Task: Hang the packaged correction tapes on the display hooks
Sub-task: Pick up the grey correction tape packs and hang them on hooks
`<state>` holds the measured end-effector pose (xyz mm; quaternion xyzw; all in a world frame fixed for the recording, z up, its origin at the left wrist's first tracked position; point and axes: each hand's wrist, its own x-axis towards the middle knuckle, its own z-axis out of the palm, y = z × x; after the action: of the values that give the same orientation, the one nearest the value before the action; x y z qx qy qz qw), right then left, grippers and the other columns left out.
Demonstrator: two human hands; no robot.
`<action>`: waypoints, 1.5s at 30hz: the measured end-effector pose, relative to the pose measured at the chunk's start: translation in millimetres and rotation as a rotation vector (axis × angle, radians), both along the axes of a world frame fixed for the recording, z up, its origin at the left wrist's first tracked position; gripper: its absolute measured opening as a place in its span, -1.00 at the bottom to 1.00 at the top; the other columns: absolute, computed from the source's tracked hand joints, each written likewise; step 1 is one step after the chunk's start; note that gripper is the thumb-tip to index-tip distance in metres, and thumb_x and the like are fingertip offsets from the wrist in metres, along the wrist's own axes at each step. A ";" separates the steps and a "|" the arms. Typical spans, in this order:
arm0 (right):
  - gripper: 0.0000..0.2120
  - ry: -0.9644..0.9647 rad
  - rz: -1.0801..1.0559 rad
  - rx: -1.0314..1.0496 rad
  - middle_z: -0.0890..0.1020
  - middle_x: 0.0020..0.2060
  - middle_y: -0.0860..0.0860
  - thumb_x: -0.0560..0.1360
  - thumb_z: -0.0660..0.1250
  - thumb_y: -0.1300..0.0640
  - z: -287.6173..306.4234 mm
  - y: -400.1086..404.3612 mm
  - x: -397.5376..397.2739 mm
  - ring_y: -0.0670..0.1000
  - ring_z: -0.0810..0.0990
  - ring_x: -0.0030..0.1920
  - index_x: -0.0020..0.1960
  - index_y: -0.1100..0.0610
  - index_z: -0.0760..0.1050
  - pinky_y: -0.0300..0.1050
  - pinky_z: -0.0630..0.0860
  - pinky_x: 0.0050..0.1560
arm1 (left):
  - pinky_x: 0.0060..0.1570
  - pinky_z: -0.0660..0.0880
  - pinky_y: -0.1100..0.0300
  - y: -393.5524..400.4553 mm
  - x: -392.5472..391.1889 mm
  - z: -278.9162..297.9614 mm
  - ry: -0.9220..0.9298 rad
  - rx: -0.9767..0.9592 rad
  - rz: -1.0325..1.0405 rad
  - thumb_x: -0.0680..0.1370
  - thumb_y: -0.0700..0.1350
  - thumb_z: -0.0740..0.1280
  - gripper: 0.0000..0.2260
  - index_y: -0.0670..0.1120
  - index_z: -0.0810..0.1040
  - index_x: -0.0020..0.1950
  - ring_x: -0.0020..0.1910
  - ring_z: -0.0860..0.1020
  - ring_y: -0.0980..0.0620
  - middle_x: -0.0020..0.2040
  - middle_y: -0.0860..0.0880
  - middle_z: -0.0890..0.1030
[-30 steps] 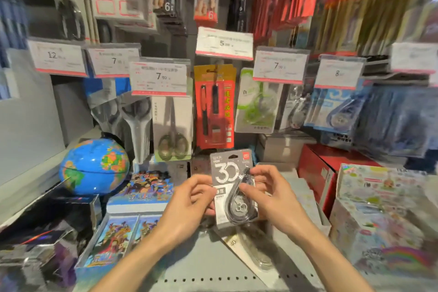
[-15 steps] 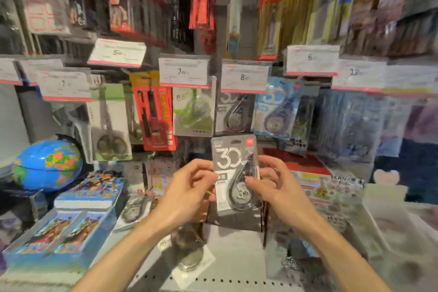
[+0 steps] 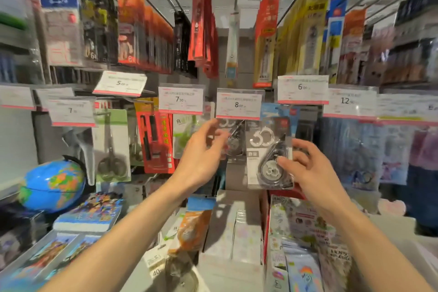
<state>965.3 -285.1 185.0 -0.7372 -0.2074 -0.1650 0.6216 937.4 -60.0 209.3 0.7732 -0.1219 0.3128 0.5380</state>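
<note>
Two hands raised: right hand [image 3: 308,168] pinches a grey correction tape pack [image 3: 269,152]; left hand [image 3: 201,152], fingers spread, touches hanging packs [image 3: 233,137].

Hook behind 8.00 price tag [image 3: 239,104] hidden; hanging grey pack [image 3: 233,140] half-covered by left hand [image 3: 201,149].

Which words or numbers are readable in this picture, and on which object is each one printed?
"30": grey correction tape package held in the right hand.
"8.00": white price tag above it.
"7.50": white price tag.
"5.00": tilted white price tag.
"6.00": white price tag.
"12": white price tag.
The small print on tags and packages is too blurred to read.
</note>
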 end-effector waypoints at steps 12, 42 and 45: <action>-0.50 -0.058 0.032 -0.019 0.61 -0.10 -0.22 0.56 0.38 0.07 20.3 9.1 7.2 -0.30 0.60 -0.04 0.46 -0.03 0.32 -0.41 0.50 -0.18 | 0.03 0.62 -0.09 0.6 -20.0 32.7 -0.221 0.106 0.031 0.67 -0.16 0.22 -0.68 0.06 0.39 0.41 -0.12 0.67 0.08 0.02 0.07 0.64; -0.49 0.011 -0.013 0.024 0.41 -0.20 -0.18 0.56 0.38 -0.01 10.5 67.8 54.1 -0.16 0.56 -0.06 0.45 -0.01 0.31 -0.24 0.40 -0.01 | 0.13 0.41 0.30 14.4 4.8 -33.9 -0.140 0.249 0.166 0.64 -0.11 0.28 -0.68 0.12 0.40 0.37 0.15 0.50 0.27 0.18 0.14 0.53; -0.49 -0.031 -0.034 0.004 0.55 0.06 -0.14 0.57 0.37 -0.01 7.8 74.2 51.3 -0.23 0.54 -0.01 0.46 -0.06 0.29 -0.22 0.40 0.06 | 0.19 0.39 0.32 14.9 22.0 -47.4 -0.105 0.223 0.168 0.64 -0.07 0.28 -0.67 0.14 0.38 0.38 0.27 0.47 0.21 0.28 0.12 0.47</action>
<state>1016.7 -211.0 192.9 -0.7367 -0.2043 -0.1873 0.6168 959.4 -45.1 161.9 0.8183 -0.1189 0.3812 0.4135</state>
